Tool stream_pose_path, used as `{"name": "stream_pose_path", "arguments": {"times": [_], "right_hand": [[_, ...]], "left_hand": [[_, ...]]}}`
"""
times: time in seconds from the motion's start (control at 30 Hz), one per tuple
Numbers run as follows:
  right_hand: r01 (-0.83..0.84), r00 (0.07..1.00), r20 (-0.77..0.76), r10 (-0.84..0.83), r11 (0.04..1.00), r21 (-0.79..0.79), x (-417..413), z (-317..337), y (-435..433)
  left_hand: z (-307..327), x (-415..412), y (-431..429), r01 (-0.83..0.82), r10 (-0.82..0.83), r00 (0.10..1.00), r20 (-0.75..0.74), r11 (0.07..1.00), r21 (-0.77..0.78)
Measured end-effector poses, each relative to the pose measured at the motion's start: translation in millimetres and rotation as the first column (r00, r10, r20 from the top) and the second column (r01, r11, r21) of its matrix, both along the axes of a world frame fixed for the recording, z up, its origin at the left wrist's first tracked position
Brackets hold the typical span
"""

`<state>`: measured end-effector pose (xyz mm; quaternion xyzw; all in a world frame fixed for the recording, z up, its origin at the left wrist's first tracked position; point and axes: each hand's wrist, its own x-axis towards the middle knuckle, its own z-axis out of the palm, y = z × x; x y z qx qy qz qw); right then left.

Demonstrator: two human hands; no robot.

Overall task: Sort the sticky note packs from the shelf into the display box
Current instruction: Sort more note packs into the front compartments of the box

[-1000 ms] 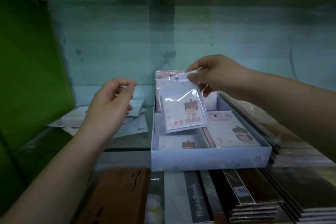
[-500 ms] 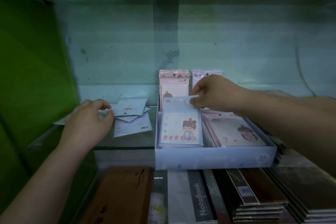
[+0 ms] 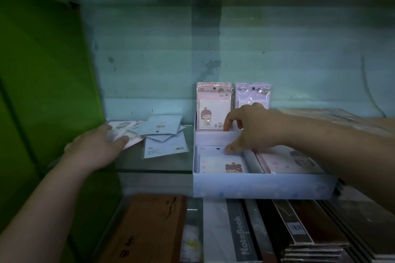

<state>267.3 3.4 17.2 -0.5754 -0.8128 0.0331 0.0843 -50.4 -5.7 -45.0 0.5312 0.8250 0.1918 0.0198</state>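
Note:
The pale blue display box (image 3: 256,187) stands on the glass shelf, right of centre. A pink sticky note pack (image 3: 213,111) and a purple pack (image 3: 253,95) stand upright at its back. A pack with a cartoon girl (image 3: 222,164) lies flat in the front left compartment, and another pack (image 3: 284,161) lies to its right. My right hand (image 3: 252,132) hovers over the box with fingers spread, its thumb resting on the top edge of the front left pack. My left hand (image 3: 96,148) reaches into the loose pile of packs (image 3: 164,134) and pinches one pack (image 3: 129,135).
A green panel (image 3: 47,83) walls off the left side. The glass shelf edge (image 3: 154,170) runs in front of the pile. Below it lie a brown notebook (image 3: 154,226), a grey "NoteBook" (image 3: 239,235) and dark stacked notebooks (image 3: 316,230). Wrapped stock (image 3: 333,117) sits behind my right arm.
My right hand lowered the cartoon-girl pack into the front left compartment and loosened its grip. My left hand moved down and left onto the loose pile and took hold of a pack.

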Motion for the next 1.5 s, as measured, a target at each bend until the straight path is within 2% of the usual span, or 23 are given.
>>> {"name": "stream_pose_path", "arguments": {"times": [0.27,0.4,0.5,0.57,0.67,0.83,0.9,0.97,1.07,1.13,1.2,1.27,1.37,1.43,1.5], "right_hand": [[-0.003,0.996,0.084,-0.001,0.998,0.057,-6.7,-2.8,-2.5],[-0.022,0.999,0.047,0.017,0.994,0.106,-8.6,-1.4,-6.3],[-0.044,0.999,0.008,0.043,0.984,0.173,-7.7,1.3,-5.7],[-0.050,0.998,-0.030,0.057,0.977,0.205,-6.6,3.7,-4.6],[-0.045,0.994,-0.090,0.068,0.970,0.240,-4.8,6.1,-3.2],[-0.039,0.988,-0.132,0.078,0.960,0.277,-2.8,6.7,-1.8],[-0.032,0.982,-0.172,0.080,0.963,0.267,-2.8,9.0,-1.6],[-0.028,0.958,-0.274,0.085,0.978,0.206,-2.5,13.7,-2.1],[-0.009,0.871,-0.489,0.047,0.997,0.080,-1.7,21.2,-2.1],[-0.002,0.820,-0.572,0.011,1.000,0.017,-2.1,24.4,-1.1],[-0.023,0.784,-0.621,0.004,0.999,-0.023,-4.7,26.3,-0.1],[-0.071,0.753,-0.658,-0.002,0.994,-0.085,-9.0,27.5,-2.8],[-0.204,0.702,-0.712,0.016,0.962,-0.180,-15.4,26.6,-6.3],[-0.281,0.646,-0.761,0.054,0.944,-0.171,-17.9,25.3,-7.7],[-0.311,0.606,-0.789,0.100,0.943,-0.119,-17.9,25.2,-7.4]], "left_hand": [[9.5,2.3,0.2,-0.021,0.022,0.980,-0.198,1.000,0.004],[15.5,7.4,1.6,0.091,-0.042,0.954,-0.297,0.984,0.153],[20.3,8.8,0.4,0.096,0.009,0.931,-0.365,0.958,0.270],[22.7,6.8,0.3,0.139,0.052,0.907,-0.419,0.901,0.411],[30.3,6.5,-0.1,0.127,0.118,0.922,-0.369,0.809,0.574],[46.8,10.2,-3.2,0.111,0.132,0.951,-0.280,0.699,0.706],[53.0,17.3,-8.6,0.151,0.061,0.967,-0.248,0.647,0.747],[59.1,28.3,-13.9,0.216,-0.089,0.975,-0.204,0.594,0.775],[65.8,47.3,-20.1,0.250,-0.318,0.946,-0.054,0.618,0.746],[70.1,62.6,-26.0,0.242,-0.469,0.876,0.114,0.632,0.736],[74.9,78.1,-32.5,0.244,-0.624,0.743,0.242,0.590,0.770],[77.9,90.7,-36.4,0.287,-0.722,0.650,0.236,0.521,0.803],[78.9,103.8,-39.6,0.377,-0.805,0.561,0.194,0.456,0.806],[80.1,110.2,-41.1,0.422,-0.848,0.495,0.191,0.427,0.800],[81.4,114.0,-42.5,0.454,-0.864,0.475,0.169,0.405,0.793]]}}
